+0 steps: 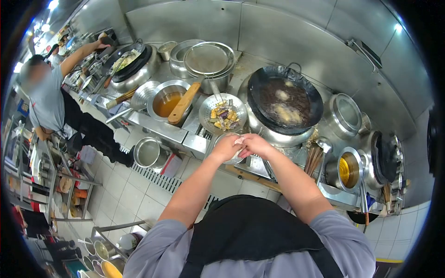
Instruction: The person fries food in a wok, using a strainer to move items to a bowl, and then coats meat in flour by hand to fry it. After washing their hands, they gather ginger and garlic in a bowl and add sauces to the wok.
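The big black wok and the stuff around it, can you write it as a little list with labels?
Hands: left hand and right hand together over a bowl; what's between them is unclear
Big wok: pale pieces in dark liquid
Left of wok: strainer with yellow and purple pieces
Further left: metal pot of brown liquid, wooden handle over it
Right of wok: yellow liquid in another pot
Other person: far left, arm stretched out near another wok

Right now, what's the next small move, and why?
Probably ease the pale lump, held between left hand and right hand, toward the wok: pale pieces sit in its dark liquid, forward and right of the hands.
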Motion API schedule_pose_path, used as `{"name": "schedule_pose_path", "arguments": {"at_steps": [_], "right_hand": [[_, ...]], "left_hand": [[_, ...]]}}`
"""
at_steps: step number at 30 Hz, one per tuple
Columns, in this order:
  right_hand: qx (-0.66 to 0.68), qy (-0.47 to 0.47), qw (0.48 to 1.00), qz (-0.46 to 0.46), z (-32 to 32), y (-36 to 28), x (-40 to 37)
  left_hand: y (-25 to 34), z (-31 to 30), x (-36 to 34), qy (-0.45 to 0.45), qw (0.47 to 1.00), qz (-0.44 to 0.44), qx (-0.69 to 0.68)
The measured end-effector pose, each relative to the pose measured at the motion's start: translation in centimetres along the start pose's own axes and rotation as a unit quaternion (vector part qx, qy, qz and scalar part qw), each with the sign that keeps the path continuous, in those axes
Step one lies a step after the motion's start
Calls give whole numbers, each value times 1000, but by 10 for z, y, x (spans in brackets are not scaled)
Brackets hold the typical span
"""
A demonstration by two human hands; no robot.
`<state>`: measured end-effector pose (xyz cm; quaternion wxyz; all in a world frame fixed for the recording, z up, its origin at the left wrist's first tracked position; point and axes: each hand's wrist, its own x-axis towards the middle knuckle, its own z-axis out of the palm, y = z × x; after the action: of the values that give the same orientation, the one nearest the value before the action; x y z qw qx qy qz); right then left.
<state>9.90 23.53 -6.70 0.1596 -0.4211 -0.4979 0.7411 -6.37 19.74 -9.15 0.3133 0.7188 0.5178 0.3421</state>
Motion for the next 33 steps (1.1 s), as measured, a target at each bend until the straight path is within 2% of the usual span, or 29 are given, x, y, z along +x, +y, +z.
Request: {"name": "schedule_pose_path", "arguments": {"at_steps": [1, 3, 5, 7, 10, 12, 13, 15, 16, 18, 19, 21, 22, 24, 25, 26, 27, 30, 31, 33], "right_hand": [[-57, 9, 998, -7, -2, 0, 2], [-63, 26, 997, -20, -1, -3, -4], [-15, 35, 998, -48, -2, -2, -5], [2, 44, 998, -51, -3, -1, -7], [13, 52, 996, -65, 0, -2, -8], [125, 39, 990, -49, 0, -13, -12], [126, 40, 990, -49, 1, -18, -13], [116, 4, 993, 22, 3, -25, -14], [116, 5, 993, 20, 3, -24, -10], [-145, 37, 988, -28, 1, -15, 2], [-145, 38, 988, -29, -1, -12, 4], [-316, 87, 935, -135, -6, -5, 7], [-315, 88, 935, -134, -5, -6, 3], [-219, 111, 964, -106, 1, -20, -13], [-221, 110, 963, -105, -1, -29, -23], [-48, 88, 991, -85, -7, -38, -35], [128, 64, 988, -60, -14, -45, -43], [90, 83, 988, -97, -45, -65, -58], [81, 76, 987, -116, -50, -78, -67], [49, 120, 979, -157, -65, -95, -75]], "left_hand": [[-2, 0, 1, -4, 1000, 7, -2], [-15, 3, 0, 22, 1000, -8, -6], [-19, 2, 0, 37, 999, 4, -2], [-19, -1, -1, 44, 997, -61, -16], [-8, -2, -1, 57, 997, -47, -3], [-2, -5, 1, 50, 998, -35, 11], [0, -6, 2, 58, 998, -16, 35], [4, -8, 4, 64, 996, 4, 60], [7, -10, 7, 52, 995, 21, 81], [6, -10, 8, 39, 993, 39, 102], [-1, -10, 7, 35, 995, 52, 84], [-14, -11, 7, 30, 995, 67, 66], [-20, -10, 5, 34, 997, 36, 55], [-29, -11, 0, 39, 998, 4, 44], [-32, -12, -2, 31, 998, -30, 41], [-34, -11, -4, 24, 997, -64, 37], [-37, -11, -6, 26, 997, -66, 35], [-40, -9, -11, 25, 994, -98, 30], [-37, -8, -10, 36, 995, -81, 52], [-35, -8, -7, 48, 994, -64, 73]]}}
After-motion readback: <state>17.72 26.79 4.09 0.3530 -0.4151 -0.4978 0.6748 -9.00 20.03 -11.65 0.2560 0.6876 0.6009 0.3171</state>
